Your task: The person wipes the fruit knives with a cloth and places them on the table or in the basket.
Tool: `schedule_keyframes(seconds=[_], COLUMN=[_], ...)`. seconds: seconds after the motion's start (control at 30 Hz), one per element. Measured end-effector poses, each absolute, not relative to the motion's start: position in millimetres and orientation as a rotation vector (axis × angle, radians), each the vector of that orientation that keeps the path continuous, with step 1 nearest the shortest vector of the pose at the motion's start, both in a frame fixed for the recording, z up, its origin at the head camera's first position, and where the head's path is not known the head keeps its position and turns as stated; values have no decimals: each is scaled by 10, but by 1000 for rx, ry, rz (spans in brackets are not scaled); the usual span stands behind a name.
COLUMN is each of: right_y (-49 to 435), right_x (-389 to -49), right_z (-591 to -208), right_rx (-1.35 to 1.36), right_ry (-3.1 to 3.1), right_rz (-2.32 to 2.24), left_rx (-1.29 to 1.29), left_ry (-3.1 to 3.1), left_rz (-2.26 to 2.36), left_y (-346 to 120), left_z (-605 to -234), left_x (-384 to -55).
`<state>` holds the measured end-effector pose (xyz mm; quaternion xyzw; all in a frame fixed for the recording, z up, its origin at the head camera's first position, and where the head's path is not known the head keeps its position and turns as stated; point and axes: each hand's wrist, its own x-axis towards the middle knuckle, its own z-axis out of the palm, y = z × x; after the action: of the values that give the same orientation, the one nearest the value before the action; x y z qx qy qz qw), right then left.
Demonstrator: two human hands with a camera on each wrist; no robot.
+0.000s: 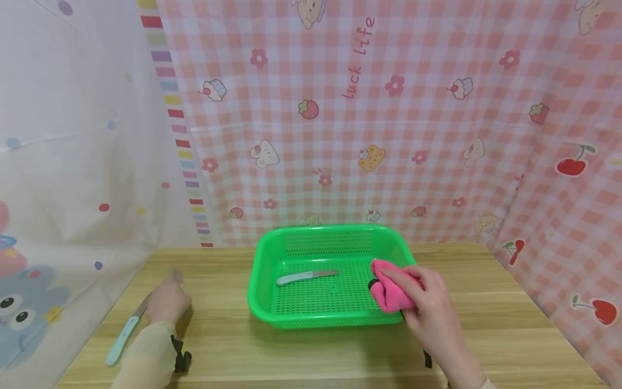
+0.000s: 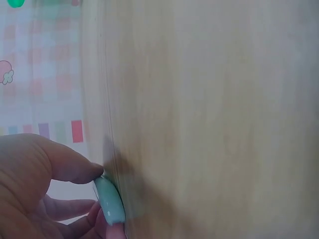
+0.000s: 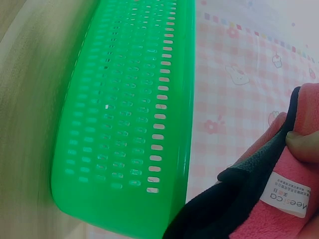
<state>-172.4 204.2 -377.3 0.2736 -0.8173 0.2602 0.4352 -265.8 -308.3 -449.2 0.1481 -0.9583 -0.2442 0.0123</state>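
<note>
My left hand (image 1: 167,301) is low over the left side of the table. In the left wrist view, its thumb and fingers pinch the mint-green handle (image 2: 110,200) of a knife; a blurred blade (image 1: 177,276) shows past the fingers in the head view. Beside that hand lies a second knife (image 1: 124,337) with a pale blue handle, its blade tip hidden. My right hand (image 1: 434,308) grips a folded pink cloth (image 1: 391,286) with dark edging above the basket's right end. A white label (image 3: 285,194) shows on the cloth. Inside the green basket (image 1: 335,322) rests a third knife (image 1: 307,276).
The perforated plastic basket stands mid-table toward the back. Behind the wooden table (image 1: 291,362) hangs a pink checked curtain (image 1: 335,129), with a white patterned sheet (image 1: 87,162) at the left. Black straps are on both wrists.
</note>
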Motion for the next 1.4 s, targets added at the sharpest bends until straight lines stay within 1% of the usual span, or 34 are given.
schedule_keyframes(seconds=[0.17, 0.33, 0.63, 0.8, 0.9, 1.1, 1.4], right_y=[2041, 2053, 2050, 2059, 2061, 2051, 2030], right_x=[-1722, -1721, -1735, -1746, -1747, -1751, -1791], right_z=[-3782, -3793, -3783, -3797, -3797, -3779, -3706], right_rx=[681, 676, 687, 686, 681, 688, 706], right_ry=[-2047, -2067, -2030, -2031, -2046, -2036, -2041], right_rz=[678, 698, 674, 663, 672, 661, 669], left_rx=[449, 397, 175, 62, 43, 18, -127], left_ry=[-3024, -3068, -3089, -3077, -3057, -2980, -2861], left_rz=[-755, -721, -591, -583, -634, -784, -867], left_y=[-3080, -3046, -2976, -2910, -2856, -2656, -2294], left_z=[-4519, -4470, -4341, -4259, -4203, -4005, -3627], left_x=[-2657, -2628, -2578, -2579, -2594, -2597, -2463])
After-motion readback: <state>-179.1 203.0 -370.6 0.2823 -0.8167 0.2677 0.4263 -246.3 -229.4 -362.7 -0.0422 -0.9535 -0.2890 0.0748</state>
